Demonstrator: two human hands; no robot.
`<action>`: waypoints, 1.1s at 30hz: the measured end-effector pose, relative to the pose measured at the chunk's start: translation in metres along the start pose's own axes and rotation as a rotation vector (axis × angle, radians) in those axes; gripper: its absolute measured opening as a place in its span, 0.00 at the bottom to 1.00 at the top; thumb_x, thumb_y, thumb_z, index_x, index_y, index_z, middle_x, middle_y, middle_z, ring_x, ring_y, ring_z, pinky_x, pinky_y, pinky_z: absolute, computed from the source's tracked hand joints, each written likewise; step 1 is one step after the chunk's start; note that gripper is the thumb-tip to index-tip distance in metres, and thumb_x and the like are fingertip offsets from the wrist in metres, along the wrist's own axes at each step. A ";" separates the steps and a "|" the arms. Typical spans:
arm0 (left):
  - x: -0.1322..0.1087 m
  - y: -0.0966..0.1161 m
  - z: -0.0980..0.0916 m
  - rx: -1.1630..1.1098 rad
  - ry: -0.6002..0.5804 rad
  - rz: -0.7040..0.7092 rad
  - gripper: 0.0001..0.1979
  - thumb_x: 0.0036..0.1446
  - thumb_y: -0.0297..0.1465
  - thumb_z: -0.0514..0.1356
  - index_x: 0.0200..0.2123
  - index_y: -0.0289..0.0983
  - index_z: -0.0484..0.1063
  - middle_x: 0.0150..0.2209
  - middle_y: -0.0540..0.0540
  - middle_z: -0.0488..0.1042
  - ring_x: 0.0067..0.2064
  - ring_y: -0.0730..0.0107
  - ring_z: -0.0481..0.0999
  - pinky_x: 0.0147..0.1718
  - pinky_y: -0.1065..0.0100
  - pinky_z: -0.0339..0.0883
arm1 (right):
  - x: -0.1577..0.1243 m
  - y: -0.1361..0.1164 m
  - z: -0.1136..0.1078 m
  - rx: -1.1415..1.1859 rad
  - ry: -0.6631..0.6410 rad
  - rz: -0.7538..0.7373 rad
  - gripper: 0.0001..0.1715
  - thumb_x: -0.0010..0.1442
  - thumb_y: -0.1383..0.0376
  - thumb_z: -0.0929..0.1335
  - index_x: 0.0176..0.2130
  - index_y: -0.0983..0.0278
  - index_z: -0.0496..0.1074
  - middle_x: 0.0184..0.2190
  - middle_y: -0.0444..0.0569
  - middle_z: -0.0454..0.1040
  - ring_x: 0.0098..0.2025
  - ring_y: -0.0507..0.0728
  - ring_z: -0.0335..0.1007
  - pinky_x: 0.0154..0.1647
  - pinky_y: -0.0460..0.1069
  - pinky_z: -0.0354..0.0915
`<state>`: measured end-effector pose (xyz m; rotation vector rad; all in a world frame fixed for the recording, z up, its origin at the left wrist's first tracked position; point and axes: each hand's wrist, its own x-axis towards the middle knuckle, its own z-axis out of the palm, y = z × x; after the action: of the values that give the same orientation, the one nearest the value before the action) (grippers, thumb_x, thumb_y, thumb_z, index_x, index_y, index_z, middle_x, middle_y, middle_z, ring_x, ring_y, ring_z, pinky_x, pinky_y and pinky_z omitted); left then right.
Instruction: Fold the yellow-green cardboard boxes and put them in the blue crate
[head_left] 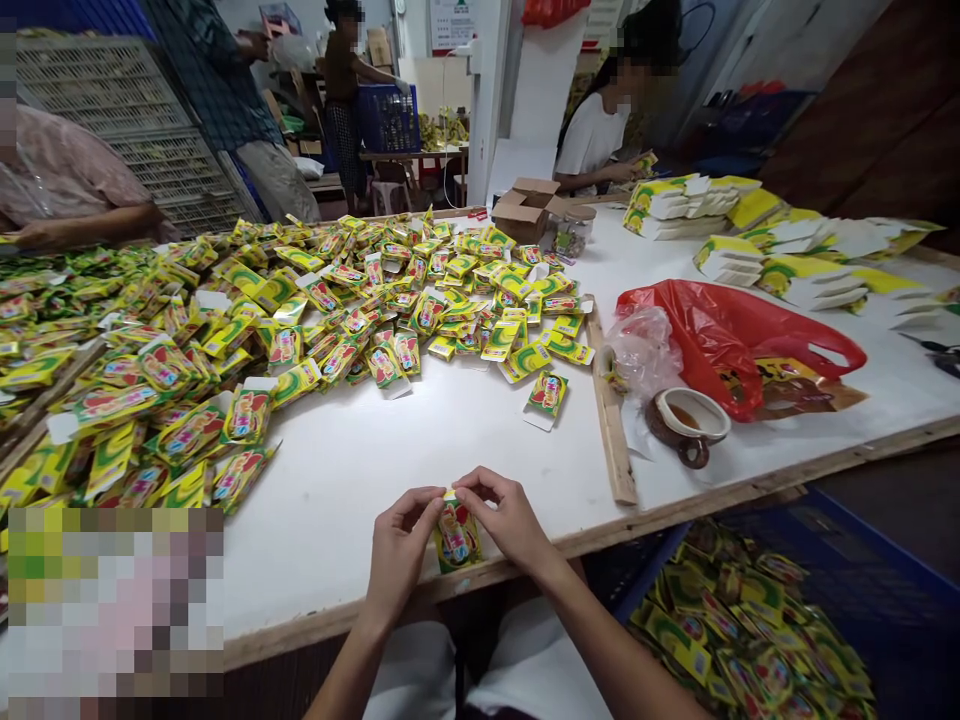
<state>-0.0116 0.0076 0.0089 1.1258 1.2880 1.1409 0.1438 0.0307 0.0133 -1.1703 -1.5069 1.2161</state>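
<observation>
A small green and yellow printed box (458,538) lies at the near edge of the white table, its top end pointing away from me. My left hand (409,530) pinches the top left corner of the box between thumb and finger. On the opposite corner, my right hand (501,508) grips the same end, its thumb close to the left one. A bit of pale flap shows between the fingertips; the rest of that end is hidden by them. Beyond the hands, a single box (546,397) with a white flap lies apart from a large pile of similar boxes (337,310).
A wooden strip (611,430) divides the white table (330,530). Right of it are a brown mug (686,420), a red plastic bag (712,335) and stacked flat cartons (690,205). Below, a blue crate (847,560) holds many boxes. Several people work around.
</observation>
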 end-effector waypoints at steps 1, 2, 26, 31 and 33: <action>0.000 0.000 0.000 0.006 0.002 0.004 0.09 0.53 0.35 0.62 0.35 0.36 0.76 0.36 0.45 0.79 0.40 0.65 0.76 0.40 0.68 0.69 | 0.001 0.000 0.000 0.000 -0.002 0.010 0.08 0.59 0.64 0.66 0.33 0.65 0.74 0.30 0.46 0.76 0.33 0.52 0.71 0.36 0.46 0.66; 0.000 0.000 0.000 0.015 0.009 0.006 0.09 0.53 0.35 0.61 0.35 0.36 0.76 0.36 0.45 0.79 0.39 0.65 0.76 0.39 0.68 0.69 | 0.002 -0.001 0.000 -0.006 -0.004 0.022 0.07 0.59 0.64 0.66 0.32 0.65 0.74 0.29 0.45 0.75 0.32 0.52 0.71 0.34 0.45 0.66; -0.006 -0.006 0.003 0.066 -0.007 0.053 0.11 0.54 0.34 0.61 0.41 0.38 0.73 0.35 0.47 0.76 0.38 0.66 0.74 0.38 0.69 0.67 | 0.023 -0.009 -0.012 -0.050 -0.165 0.081 0.07 0.55 0.65 0.68 0.27 0.66 0.72 0.23 0.43 0.72 0.26 0.50 0.67 0.27 0.44 0.61; -0.007 -0.010 0.002 0.046 0.000 0.052 0.12 0.54 0.35 0.61 0.41 0.37 0.73 0.34 0.46 0.75 0.39 0.65 0.73 0.38 0.68 0.68 | 0.019 -0.010 -0.016 -0.067 -0.200 0.032 0.08 0.57 0.64 0.67 0.30 0.66 0.74 0.26 0.44 0.74 0.29 0.51 0.68 0.31 0.45 0.64; -0.008 -0.011 0.002 0.034 0.006 0.041 0.12 0.54 0.35 0.61 0.42 0.37 0.73 0.34 0.46 0.75 0.39 0.64 0.73 0.38 0.68 0.68 | 0.013 -0.009 -0.019 -0.032 -0.195 0.035 0.09 0.58 0.63 0.67 0.32 0.66 0.75 0.29 0.46 0.76 0.32 0.53 0.70 0.34 0.46 0.65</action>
<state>-0.0096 -0.0010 -0.0014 1.1789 1.2988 1.1572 0.1579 0.0461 0.0262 -1.1292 -1.6604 1.3663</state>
